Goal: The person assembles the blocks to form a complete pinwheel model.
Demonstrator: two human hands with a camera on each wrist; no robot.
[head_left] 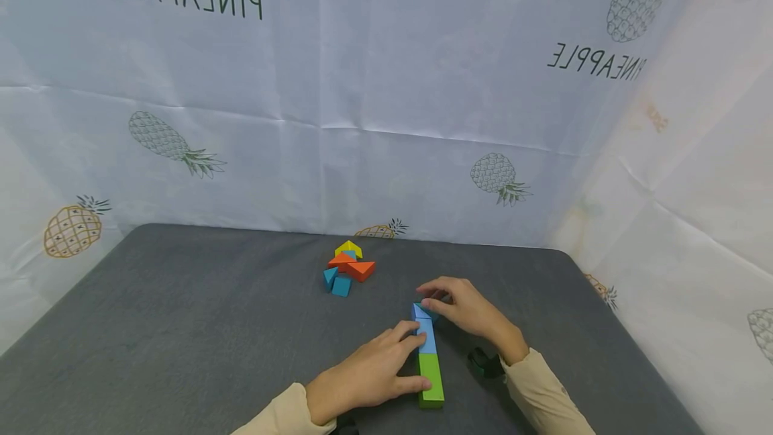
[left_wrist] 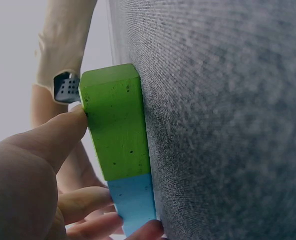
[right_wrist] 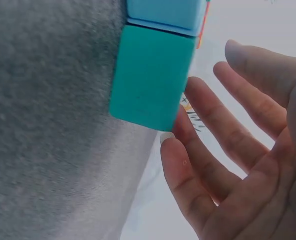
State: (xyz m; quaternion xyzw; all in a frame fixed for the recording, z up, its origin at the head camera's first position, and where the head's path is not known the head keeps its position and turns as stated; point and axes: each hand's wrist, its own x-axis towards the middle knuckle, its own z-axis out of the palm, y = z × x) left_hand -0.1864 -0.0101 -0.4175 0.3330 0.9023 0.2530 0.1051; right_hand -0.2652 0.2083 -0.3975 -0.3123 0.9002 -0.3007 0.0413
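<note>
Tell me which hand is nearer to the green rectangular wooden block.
Left. The left hand touches the green block with its thumb. The right hand is apart from it, beyond the light-blue rectangular wooden block, at the row's far end.

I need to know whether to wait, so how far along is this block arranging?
Looks done: the green block and light blue block lie end to end. In hand: the left hand touches both; the right hand is at the teal block near their far end. Possibly left: the separate pile of blocks beyond.
</note>
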